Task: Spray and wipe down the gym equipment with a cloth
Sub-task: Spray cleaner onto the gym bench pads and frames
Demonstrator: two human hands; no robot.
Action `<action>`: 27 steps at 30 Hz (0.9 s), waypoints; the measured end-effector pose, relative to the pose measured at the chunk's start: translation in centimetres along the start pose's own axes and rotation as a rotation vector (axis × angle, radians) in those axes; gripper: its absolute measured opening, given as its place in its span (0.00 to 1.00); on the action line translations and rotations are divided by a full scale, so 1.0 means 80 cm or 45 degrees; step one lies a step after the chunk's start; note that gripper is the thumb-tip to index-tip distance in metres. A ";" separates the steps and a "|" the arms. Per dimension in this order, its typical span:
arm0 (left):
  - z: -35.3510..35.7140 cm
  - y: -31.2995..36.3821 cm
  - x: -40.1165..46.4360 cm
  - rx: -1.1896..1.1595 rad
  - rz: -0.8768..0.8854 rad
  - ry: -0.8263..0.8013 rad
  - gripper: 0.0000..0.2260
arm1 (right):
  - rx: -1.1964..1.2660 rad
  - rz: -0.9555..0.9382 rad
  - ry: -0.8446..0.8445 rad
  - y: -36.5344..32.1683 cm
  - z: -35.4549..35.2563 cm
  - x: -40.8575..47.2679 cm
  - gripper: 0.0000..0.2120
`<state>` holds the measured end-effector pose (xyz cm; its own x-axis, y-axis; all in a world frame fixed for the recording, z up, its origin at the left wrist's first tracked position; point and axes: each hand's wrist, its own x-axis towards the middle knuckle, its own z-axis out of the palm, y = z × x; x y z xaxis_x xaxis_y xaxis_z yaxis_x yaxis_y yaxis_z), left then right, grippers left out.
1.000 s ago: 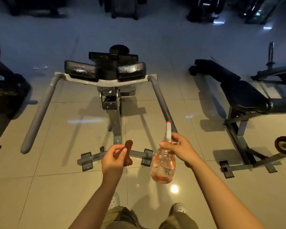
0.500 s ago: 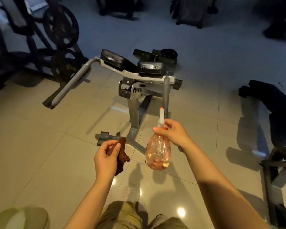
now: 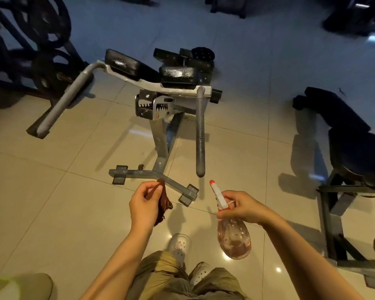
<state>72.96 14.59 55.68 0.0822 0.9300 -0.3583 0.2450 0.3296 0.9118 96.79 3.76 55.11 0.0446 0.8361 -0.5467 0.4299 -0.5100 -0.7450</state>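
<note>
The left hand (image 3: 144,204) pinched a limp brown cloth (image 3: 164,203), soft and easily bunched; the right hand (image 3: 241,207) gripped the light plastic spray bottle (image 3: 233,237) at its neck.

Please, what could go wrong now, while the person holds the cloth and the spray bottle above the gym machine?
1. The spray bottle nozzle points up and left, not clearly at the pads; the spray may land on the glossy tile floor and make it slippery.
2. The left hand holds the cloth bunched, so it may wipe poorly.
3. The base bar lies near the feet; the person could trip.
</note>
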 end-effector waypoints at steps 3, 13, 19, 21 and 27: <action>0.008 0.007 0.008 0.000 0.001 -0.023 0.07 | 0.060 0.062 0.105 0.008 -0.003 -0.004 0.14; 0.038 0.047 0.043 -0.041 0.123 -0.185 0.06 | 0.349 -0.092 0.410 -0.035 -0.043 0.012 0.19; 0.056 0.073 0.054 -0.089 0.205 -0.147 0.05 | 0.475 -0.184 0.439 -0.044 -0.073 0.025 0.18; 0.070 0.081 0.056 -0.103 0.212 -0.117 0.06 | 0.489 -0.201 0.383 -0.044 -0.091 0.034 0.20; 0.149 0.099 0.063 -0.141 0.174 0.055 0.07 | 0.491 -0.288 0.263 -0.020 -0.176 0.073 0.19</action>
<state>86.81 19.99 58.71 0.0654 0.9728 -0.2224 0.1259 0.2131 0.9689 109.06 12.29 58.46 0.1832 0.9371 -0.2970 0.0858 -0.3162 -0.9448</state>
